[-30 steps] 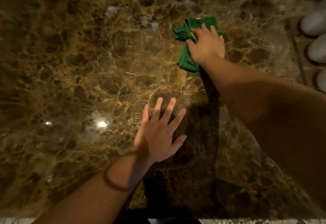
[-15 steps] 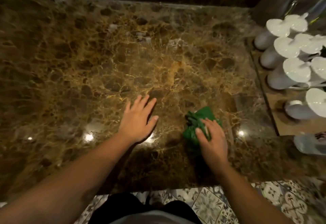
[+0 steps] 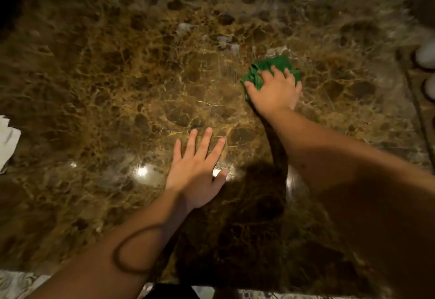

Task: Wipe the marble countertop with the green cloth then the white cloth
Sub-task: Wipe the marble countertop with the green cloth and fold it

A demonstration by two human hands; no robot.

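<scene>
- While the view looked straight down, a brown marble countertop (image 3: 117, 75) with gold veins filled nearly the whole picture, glossy, with bright glare spots near its front edge.
- Two bare forearms reached in from the bottom, the left one wearing a thin dark band (image 3: 131, 251).
- At centre, the left hand (image 3: 195, 171) lay flat on the stone, fingers spread, holding nothing.
- Further back and to the right, the right hand (image 3: 275, 89) pressed down on a bunched green cloth (image 3: 270, 63), fingers spread over it and thumb at its left edge; only the cloth's far and left parts showed.
- At the far left edge sat a crumpled white cloth (image 3: 7, 138), well apart from both hands, so the second wipe looked not yet begun.
- At the right edge, pale rounded objects (image 3: 426, 54) stood on a tray, too cropped to name.
- Risks, as a judgement: a wide sweep rightward could knock those objects; the bunched cloth could miss patches of stone; the braced palm could leave smudges.
</scene>
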